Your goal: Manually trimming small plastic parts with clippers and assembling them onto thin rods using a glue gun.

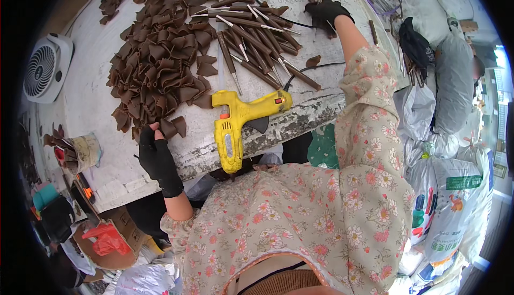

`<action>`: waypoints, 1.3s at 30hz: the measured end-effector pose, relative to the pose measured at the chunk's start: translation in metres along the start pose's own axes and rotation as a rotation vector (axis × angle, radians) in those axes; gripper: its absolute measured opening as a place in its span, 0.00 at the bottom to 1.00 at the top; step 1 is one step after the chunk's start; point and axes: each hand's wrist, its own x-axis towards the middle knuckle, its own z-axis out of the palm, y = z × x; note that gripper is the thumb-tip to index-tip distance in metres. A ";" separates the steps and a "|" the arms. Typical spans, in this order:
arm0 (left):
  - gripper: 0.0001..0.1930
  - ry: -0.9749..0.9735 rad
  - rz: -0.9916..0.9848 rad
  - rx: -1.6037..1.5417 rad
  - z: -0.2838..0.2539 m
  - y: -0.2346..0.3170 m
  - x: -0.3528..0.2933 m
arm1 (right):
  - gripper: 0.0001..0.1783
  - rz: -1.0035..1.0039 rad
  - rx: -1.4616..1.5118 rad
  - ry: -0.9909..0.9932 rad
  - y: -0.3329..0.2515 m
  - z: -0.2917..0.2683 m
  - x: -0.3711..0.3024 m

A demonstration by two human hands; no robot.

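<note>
My left hand (159, 158), in a black fingerless glove, is at the near edge of a pile of brown scraps (160, 54). Its fingers are bent together at a curled brown piece (169, 129) and appear to pinch it. Stretched out to the far right, my gloved right hand (327, 14) is closed. Something brown juts past its fingers, but what it grips is mostly hidden. Left of that hand lies a heap of brown tubes with silver rods (262, 38). A yellow glue gun (235, 121) rests at the table's near edge, between my hands, nozzle toward me.
A white fan (47, 67) stands at the table's left. Nearer, a tub (85, 151) holds brown scraps. A black cord (326, 65) trails from the glue gun. Stuffed plastic bags (450, 193) crowd the right side. An open cardboard box (120, 236) is at lower left.
</note>
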 end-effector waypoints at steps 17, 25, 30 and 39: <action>0.08 0.040 -0.020 -0.172 -0.003 0.000 -0.001 | 0.40 -0.318 -0.088 0.256 -0.011 0.017 0.029; 0.07 0.016 0.036 -0.004 0.001 0.014 0.002 | 0.40 -0.761 0.586 0.971 -0.032 -0.075 0.025; 0.07 0.049 -0.021 -0.086 -0.004 0.009 -0.001 | 0.39 -0.696 -0.340 1.569 -0.087 -0.106 0.018; 0.07 0.027 -0.026 -0.036 -0.002 0.010 0.001 | 0.35 -0.804 -0.139 1.287 -0.130 -0.106 -0.021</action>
